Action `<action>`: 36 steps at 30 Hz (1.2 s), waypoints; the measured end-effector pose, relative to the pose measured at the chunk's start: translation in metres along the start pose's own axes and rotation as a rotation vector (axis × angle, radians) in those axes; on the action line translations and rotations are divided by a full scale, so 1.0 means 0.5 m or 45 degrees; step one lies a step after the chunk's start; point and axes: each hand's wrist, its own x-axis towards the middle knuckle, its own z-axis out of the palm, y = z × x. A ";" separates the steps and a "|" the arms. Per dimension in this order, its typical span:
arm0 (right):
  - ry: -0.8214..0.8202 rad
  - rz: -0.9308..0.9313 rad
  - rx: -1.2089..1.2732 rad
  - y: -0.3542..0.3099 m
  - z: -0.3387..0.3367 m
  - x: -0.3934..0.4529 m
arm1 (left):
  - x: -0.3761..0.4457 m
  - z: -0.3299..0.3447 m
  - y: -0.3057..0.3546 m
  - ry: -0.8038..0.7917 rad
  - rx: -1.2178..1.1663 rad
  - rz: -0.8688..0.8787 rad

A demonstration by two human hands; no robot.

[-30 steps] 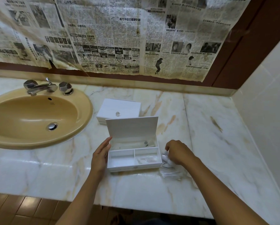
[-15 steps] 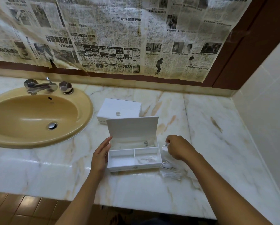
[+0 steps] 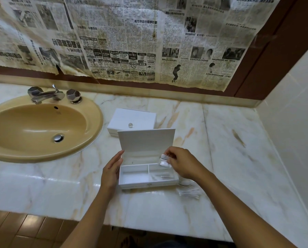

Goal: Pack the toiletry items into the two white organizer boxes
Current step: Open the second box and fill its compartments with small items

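Observation:
A white organizer box [image 3: 131, 183] stands on the marble counter with its lid raised. It has a long back section and two front compartments; the front right one holds a few thin sticks. My left hand [image 3: 111, 171] rests flat against the box's left wall, fingers straight. My right hand [image 3: 182, 162] hovers over the right side of the box, pinching a small bunch of cotton swabs [image 3: 164, 160]. More cotton swabs [image 3: 189, 191] lie loose on the counter to the right of the box. A second white box [image 3: 131, 119], lid down with a clear knob, sits behind the first.
A tan oval sink [image 3: 88, 138] with a chrome tap [image 3: 45, 94] fills the left of the counter [image 3: 239, 158]. Newspaper [image 3: 131, 42] covers the back wall. A tiled side wall [image 3: 292, 131] bounds the counter on the right. The counter's front edge runs below my forearms.
My right hand lifted from the loose swabs on the counter and moved left and up over the box, carrying a bunch of swabs. The left hand stayed against the box.

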 end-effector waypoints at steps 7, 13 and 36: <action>-0.055 -0.049 -0.052 -0.016 0.032 -0.007 | 0.002 0.000 0.002 -0.004 -0.049 -0.007; -0.067 -0.036 -0.128 -0.006 0.044 -0.005 | 0.001 -0.001 0.002 -0.005 -0.041 -0.012; 0.088 -0.143 -0.285 -0.009 0.079 -0.009 | -0.004 0.005 0.007 -0.003 -0.044 -0.005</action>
